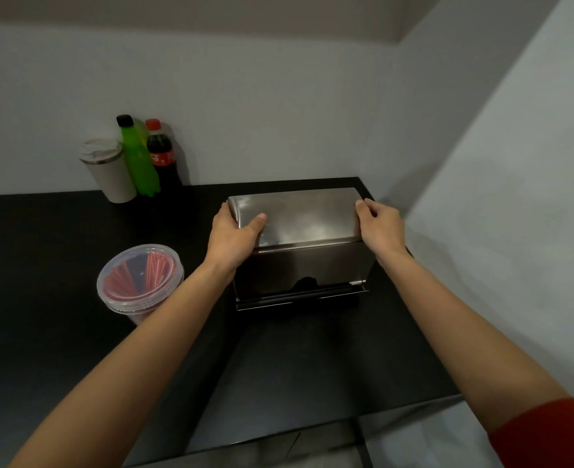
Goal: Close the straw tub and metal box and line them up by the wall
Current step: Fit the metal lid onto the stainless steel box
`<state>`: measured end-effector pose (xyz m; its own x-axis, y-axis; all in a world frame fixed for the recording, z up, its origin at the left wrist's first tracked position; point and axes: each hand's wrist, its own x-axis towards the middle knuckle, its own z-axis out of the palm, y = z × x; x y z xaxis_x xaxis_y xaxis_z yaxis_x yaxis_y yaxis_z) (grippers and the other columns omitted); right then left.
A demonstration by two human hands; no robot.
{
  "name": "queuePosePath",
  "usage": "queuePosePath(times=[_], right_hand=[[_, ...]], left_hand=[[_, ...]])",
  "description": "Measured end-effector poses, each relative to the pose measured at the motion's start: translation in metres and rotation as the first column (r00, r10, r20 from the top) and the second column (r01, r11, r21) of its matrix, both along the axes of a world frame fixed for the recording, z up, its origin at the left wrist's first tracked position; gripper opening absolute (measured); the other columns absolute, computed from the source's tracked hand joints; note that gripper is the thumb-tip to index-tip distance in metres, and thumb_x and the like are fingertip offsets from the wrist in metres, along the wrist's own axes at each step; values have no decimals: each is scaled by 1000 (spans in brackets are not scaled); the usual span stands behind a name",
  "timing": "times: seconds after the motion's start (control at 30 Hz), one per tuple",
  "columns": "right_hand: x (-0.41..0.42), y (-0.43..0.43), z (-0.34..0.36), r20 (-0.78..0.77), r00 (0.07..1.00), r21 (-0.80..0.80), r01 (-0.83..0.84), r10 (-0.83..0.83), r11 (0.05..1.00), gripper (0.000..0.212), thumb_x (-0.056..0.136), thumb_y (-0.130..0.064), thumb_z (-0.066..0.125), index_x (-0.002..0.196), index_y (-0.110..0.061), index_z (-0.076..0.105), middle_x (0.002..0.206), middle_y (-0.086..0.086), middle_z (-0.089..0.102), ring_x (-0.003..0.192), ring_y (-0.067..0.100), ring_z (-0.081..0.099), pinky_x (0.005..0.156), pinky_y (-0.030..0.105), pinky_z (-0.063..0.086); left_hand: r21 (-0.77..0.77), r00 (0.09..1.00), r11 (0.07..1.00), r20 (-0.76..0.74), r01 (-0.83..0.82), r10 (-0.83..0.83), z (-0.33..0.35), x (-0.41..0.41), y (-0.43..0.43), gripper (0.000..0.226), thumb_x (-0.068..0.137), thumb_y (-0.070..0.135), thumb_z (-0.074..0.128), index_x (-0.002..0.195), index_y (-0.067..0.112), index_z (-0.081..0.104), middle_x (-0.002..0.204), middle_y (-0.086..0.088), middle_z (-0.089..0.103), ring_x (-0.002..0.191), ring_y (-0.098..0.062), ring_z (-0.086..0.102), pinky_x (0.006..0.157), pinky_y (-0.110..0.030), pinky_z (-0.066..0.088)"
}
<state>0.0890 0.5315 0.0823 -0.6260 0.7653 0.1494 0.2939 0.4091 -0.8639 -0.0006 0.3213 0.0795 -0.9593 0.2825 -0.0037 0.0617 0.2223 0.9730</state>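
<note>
A shiny metal box [304,244] stands on the black counter [59,258], a little in front of the back wall, with its lid down. My left hand [233,236] grips the lid's left end, thumb on top. My right hand [380,228] holds the lid's right end. To the left of the box stands a clear plastic straw tub [140,282] with red straws inside and a clear lid sitting on its rim. My left forearm passes just beside the tub.
Against the back wall at the left stand a beige tumbler [110,170], a green bottle [138,157] and a cola bottle [164,157]. A side wall [515,197] runs close along the counter's right end. The counter's front edge [312,430] is near me.
</note>
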Motion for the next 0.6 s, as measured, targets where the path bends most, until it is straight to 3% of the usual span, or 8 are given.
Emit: queuePosePath(times=[0.13,0.23,0.33,0.47,0.5,0.6], right_hand=[[3,-5,0,-21,1000,88,7,-5,996,45,95,-33,47,131,-6,51,130,10,58,121,21,52,101,31,40],[4,-4,1,-12,1000,93,0,1,996,45,95,-34,47,131,-6,51,130,10,58,121,22,52,104,35,40],[5,-4,2,9,1000,33,-20,19,999,46,95,-34,45,133,-9,48,131,9,57,121,22,51,103,34,40],[10,-6,4,31,997,-13,-67,67,998,50,96,-36,44,139,-11,39,140,9,48,128,23,43,106,35,36],[11,-7,5,31,997,0,-74,74,997,51,95,-36,45,140,-11,38,141,9,46,130,24,41,108,38,34],[18,-13,12,27,997,94,-79,77,992,51,93,-37,48,137,-13,42,141,11,44,131,25,38,109,42,31]], left_hand=[[-100,986,993,-164,-58,41,-2,4,1,69,88,32,62,145,11,29,146,-8,39,115,-7,41,85,-15,32],[-129,984,989,-174,-70,47,-3,4,1,76,87,36,62,148,12,23,149,-8,36,132,-21,39,90,-23,29],[-114,981,990,-182,-82,60,-3,5,1,73,86,36,63,146,14,27,149,-7,36,129,-17,40,88,-20,29],[-57,981,993,-169,-100,90,-2,8,-2,69,84,32,66,143,17,33,144,-3,42,108,-1,35,74,-4,29],[-47,982,994,-167,-101,92,-2,9,-3,69,84,31,67,143,17,33,143,-3,43,110,-2,37,73,-4,30],[-47,976,992,-190,-119,108,2,13,-10,71,82,30,68,142,16,33,143,-3,44,125,-14,44,89,-18,37]])
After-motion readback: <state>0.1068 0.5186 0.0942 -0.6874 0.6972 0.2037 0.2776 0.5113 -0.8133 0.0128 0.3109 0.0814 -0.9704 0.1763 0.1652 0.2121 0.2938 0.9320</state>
